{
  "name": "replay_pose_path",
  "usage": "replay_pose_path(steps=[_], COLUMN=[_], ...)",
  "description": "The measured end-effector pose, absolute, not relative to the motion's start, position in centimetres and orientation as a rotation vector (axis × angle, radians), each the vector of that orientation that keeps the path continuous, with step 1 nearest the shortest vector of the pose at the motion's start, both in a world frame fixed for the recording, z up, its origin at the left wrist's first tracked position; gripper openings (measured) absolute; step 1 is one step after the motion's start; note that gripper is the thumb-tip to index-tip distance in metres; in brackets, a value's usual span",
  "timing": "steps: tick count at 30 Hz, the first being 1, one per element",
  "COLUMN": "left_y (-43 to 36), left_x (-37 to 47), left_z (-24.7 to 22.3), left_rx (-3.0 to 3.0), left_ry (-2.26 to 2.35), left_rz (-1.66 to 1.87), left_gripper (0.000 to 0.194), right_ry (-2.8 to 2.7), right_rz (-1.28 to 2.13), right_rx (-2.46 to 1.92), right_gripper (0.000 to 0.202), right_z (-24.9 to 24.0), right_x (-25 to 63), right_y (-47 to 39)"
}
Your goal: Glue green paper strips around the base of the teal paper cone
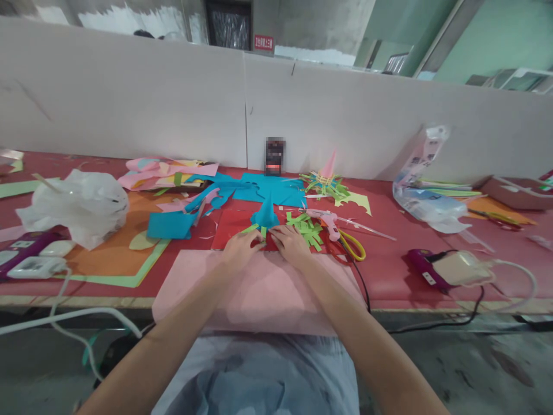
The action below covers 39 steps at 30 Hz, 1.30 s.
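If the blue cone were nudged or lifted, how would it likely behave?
The blue cone looks like thin paper, so it is probably light and easily dented. Its flared base suggests it would sooner slide than tip under a gentle push.

Left hand (242, 246): bare
Right hand (292, 241): bare too
Forearms (175, 337) behind them: uncovered
Clothing (268, 374) below the hands: pale grey, creased, darker toward the middle, I see

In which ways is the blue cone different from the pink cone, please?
The blue cone sits just beyond the left hand and right hand; the pink cone stands farther back, nearer the white panel.
Yellow and green strips surround the pink cone's base, whereas the blue cone shows green strips only at its front.
Both point upward.
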<state>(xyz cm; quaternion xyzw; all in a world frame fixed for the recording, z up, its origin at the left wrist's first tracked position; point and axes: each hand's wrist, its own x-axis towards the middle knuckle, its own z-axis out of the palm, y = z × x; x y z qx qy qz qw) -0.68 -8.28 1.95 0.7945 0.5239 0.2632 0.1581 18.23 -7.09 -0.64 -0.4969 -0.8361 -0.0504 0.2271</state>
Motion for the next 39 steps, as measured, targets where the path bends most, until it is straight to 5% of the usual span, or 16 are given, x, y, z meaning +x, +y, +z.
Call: replay_pose_path(steps=[19, 26, 39], left_y=[-7.8, -6.4, -6.1], left_x=[-0.7, -1.5, -1.0], left_z=[1.4, 0.4, -0.4], left_rx=[2.383, 2.383, 2.526], left_ry=[1.391, 1.444, 1.645], left_rz=[0.784, 1.063, 0.822], left_gripper=[0.014, 0.018, 0.033], right_ry=[-2.410, -2.411, -2.401], right_rz=[-0.244, -0.236, -0.220], right_rx=[-1.400, -1.400, -1.392], right_gripper=[0.036, 0.037, 0.037], right_z=[-0.1, 0.2, 0.3], right_x=[18.1, 17.9, 17.9], right_y=[-7.6, -7.9, -7.9])
